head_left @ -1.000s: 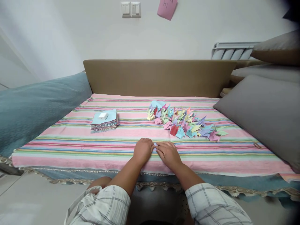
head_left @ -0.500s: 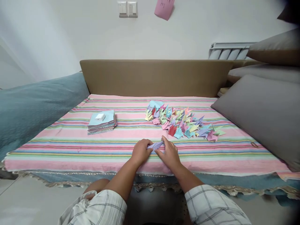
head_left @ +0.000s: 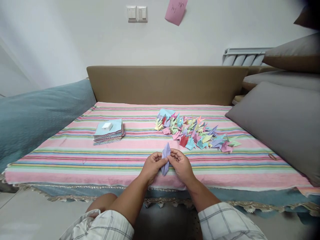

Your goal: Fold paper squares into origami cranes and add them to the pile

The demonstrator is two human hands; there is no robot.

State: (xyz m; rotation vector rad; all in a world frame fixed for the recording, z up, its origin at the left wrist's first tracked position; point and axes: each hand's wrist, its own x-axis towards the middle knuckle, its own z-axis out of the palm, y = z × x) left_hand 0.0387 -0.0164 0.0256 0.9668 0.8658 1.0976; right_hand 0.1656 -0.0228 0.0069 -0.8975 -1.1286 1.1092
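A purple folded origami paper (head_left: 166, 151), long and pointed at both ends, is held between my two hands over the striped cloth (head_left: 82, 163). My left hand (head_left: 152, 166) pinches its left side with the thumb across the middle. From the other side my right hand (head_left: 182, 166) grips it, the thumbs nearly meeting on the paper. The fingertips behind the paper are partly hidden. Beyond the hands, to the right, lies a cluster of folded paper cranes (head_left: 191, 143) in several colours.
On the left sits a stack of square paper sheets (head_left: 108, 136) with a small white box (head_left: 107, 126) on top. A light blue sheet (head_left: 167, 112) lies behind the cranes. Grey cushions (head_left: 275, 123) border the right, a blue-covered armrest (head_left: 45, 113) the left, a brown backrest (head_left: 162, 85) the rear.
The purple paper was mostly covered by my hands on the cloth, then showed lying crosswise between them. Now it points away from me, raised and pinched from both sides.
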